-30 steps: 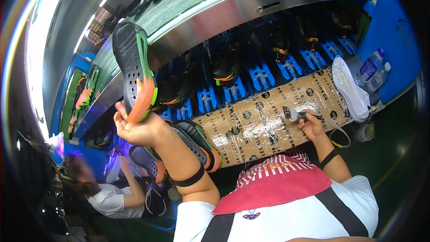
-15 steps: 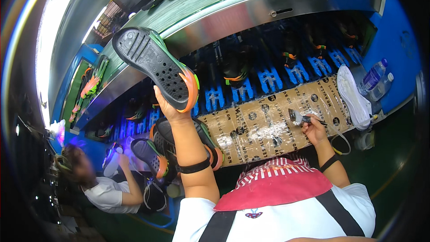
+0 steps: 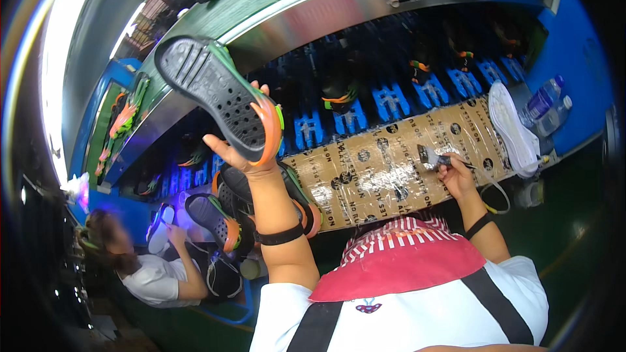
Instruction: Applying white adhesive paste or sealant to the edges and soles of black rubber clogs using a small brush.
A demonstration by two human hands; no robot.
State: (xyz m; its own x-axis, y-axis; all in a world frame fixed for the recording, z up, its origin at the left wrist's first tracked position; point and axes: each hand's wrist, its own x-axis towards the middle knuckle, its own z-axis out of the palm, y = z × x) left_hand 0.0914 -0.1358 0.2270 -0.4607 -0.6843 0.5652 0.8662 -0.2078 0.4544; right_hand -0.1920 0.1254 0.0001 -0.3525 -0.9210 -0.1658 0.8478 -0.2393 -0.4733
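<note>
Raised at the left, a black shoe sole [image 3: 218,91] with an orange and green heel shows its perforated face. My left hand [image 3: 253,168] grips it around the heel end, thumb out to one side and fingertips showing past the other edge. In my right hand [image 3: 458,177] is a brush [image 3: 432,158] with a dark handle, its bristles pointing left above the taped cardboard [image 3: 365,186]. Several more black and orange soles [image 3: 301,197] stand bunched beside my left forearm, partly hidden by it.
Blue holders [image 3: 391,101] line the dark opening under the green conveyor [image 3: 293,6]. At right lie a white sole-shaped piece [image 3: 512,130] and two plastic bottles [image 3: 542,104]. A co-worker [image 3: 156,280] at left holds a shoe [image 3: 158,228].
My left hand's thumb has spread away from the sole, and its fingertips now show at the far edge. The sole has shifted slightly left. The brush stays over the cardboard.
</note>
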